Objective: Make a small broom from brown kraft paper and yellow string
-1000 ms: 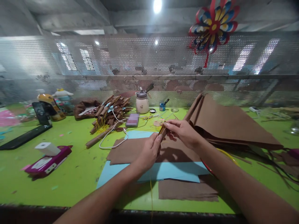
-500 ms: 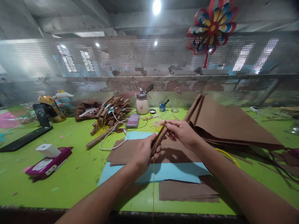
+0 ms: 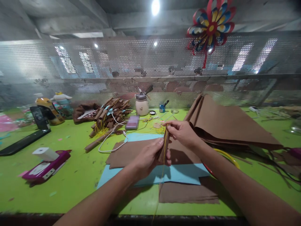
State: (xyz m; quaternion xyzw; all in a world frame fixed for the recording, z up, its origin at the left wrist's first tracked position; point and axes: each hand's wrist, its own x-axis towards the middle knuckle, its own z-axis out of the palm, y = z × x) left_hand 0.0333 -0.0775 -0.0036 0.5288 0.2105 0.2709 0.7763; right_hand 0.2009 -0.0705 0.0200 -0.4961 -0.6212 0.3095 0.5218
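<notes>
A narrow bundle of folded brown paper [image 3: 164, 150] stands nearly upright between my hands. My left hand [image 3: 150, 153] is closed round its lower part, thumb on the near face. At the bundle's top, my right hand [image 3: 180, 131] pinches the tip together with a yellow string [image 3: 162, 175]. The string runs down the front of the paper and hangs toward the table edge. Beneath my hands lie brown paper sheets [image 3: 131, 153] on light blue sheets [image 3: 113, 175], with another brown stack [image 3: 188, 193] nearer the edge.
At the back left lies a pile of brown paper rolls [image 3: 110, 116] with yellow strings. A white cable [image 3: 101, 146] loops beside it. Large brown paper [image 3: 230, 122] rests at the right. A purple power strip [image 3: 47, 168], a jug [image 3: 141, 105] and a blue jar [image 3: 162, 108] stand around.
The bundle has turned from leaning right to nearly upright. My left hand has shifted a little to the right, and the string now hangs slanted. The view has moved slightly.
</notes>
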